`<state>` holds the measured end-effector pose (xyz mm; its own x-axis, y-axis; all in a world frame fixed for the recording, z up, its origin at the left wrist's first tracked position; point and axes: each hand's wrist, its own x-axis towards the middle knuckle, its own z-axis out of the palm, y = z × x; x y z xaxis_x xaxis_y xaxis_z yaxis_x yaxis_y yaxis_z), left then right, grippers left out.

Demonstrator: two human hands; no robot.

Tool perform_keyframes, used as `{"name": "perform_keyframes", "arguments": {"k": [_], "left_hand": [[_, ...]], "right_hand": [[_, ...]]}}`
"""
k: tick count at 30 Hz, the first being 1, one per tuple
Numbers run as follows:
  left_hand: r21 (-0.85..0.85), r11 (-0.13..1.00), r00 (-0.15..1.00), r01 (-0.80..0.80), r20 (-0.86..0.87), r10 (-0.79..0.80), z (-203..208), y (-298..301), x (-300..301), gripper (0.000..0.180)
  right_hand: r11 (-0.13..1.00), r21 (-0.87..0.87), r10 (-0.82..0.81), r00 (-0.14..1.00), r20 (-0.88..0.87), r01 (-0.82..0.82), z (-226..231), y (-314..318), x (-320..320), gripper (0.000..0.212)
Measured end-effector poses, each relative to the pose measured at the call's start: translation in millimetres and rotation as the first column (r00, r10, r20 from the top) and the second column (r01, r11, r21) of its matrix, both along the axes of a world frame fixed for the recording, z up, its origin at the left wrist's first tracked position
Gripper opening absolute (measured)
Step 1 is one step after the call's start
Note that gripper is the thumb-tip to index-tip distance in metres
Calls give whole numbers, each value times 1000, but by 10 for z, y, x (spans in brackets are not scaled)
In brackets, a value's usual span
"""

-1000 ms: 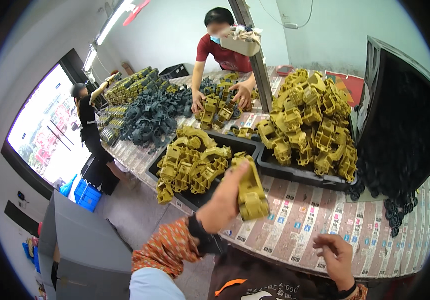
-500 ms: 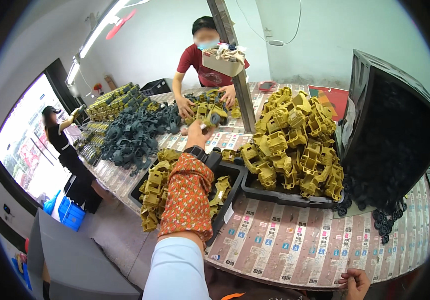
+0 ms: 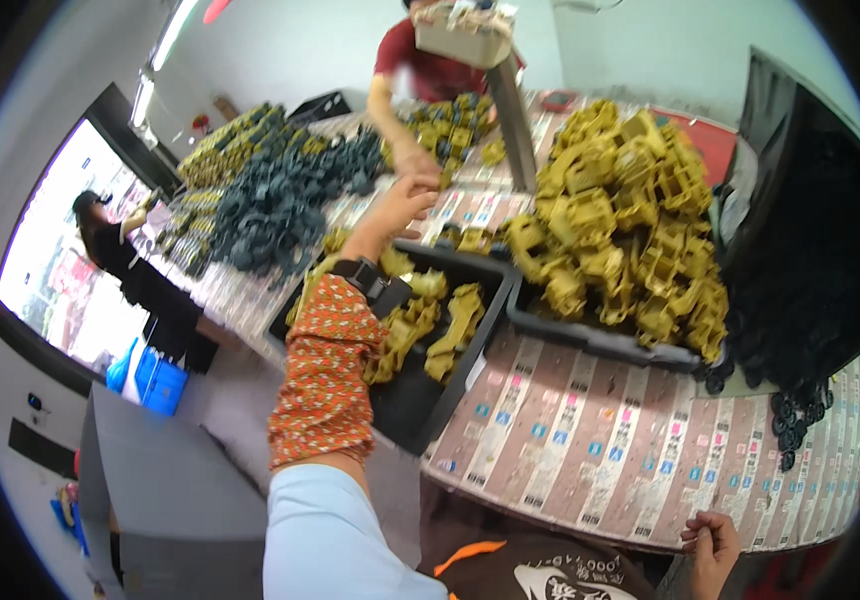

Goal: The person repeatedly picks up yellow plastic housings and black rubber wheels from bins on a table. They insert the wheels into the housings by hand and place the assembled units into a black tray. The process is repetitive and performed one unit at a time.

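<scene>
My left arm, in an orange patterned sleeve cover, reaches across the table. My left hand (image 3: 397, 212) is empty, its fingers loosely apart, next to the hand (image 3: 415, 162) of a person in a red shirt. Below my left forearm sits a black tray (image 3: 402, 408) with several olive-yellow plastic toy vehicle bodies (image 3: 458, 325). To its right, a second black tray (image 3: 610, 340) carries a high heap of the same yellow bodies (image 3: 630, 220). My right hand (image 3: 712, 550) rests at the table's near edge, fingers curled; whether they hold anything is hidden.
Dark grey plastic parts (image 3: 275, 205) lie heaped at the far left, beside stacked yellow-and-grey pieces (image 3: 235, 150). A large black bin (image 3: 810, 230) tips toward the table at right, with small black wheels (image 3: 790, 430) spilled below. A post (image 3: 512, 130) stands mid-table. Another person (image 3: 115, 250) stands by the doorway.
The wheeled yellow toy piece is gone from my left hand, which has opened. The person opposite has brought a hand toward mine. The view has shifted, and the scene sits higher. My right hand stays put.
</scene>
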<state>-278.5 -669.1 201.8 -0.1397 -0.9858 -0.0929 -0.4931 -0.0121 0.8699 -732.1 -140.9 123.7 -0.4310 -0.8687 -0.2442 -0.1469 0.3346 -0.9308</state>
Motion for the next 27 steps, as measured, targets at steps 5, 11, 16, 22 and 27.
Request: {"name": "perform_keyframes", "arguments": {"k": [5,11,16,22,27], "left_hand": [[-229,940,625,254,780,21,331,1072,304,34],[-177,939,397,295,916,48,-193,1918,338,43],[-166,952,227,255,968,108,-717,1874,304,56],[-61,953,197,296,980,1,-717,1576,73,55],[-151,942,518,300,855,-28,-359,1601,391,50]], "right_hand": [[998,-56,-35,999,39,37,-237,-103,9,16],[987,-69,149,987,54,-145,-244,-315,251,18],[927,-156,332,939,-89,-342,-151,-345,481,21],[918,-150,339,922,-188,-368,-197,-151,287,24],[945,-235,119,907,-404,-228,-139,-75,-145,17]]}}
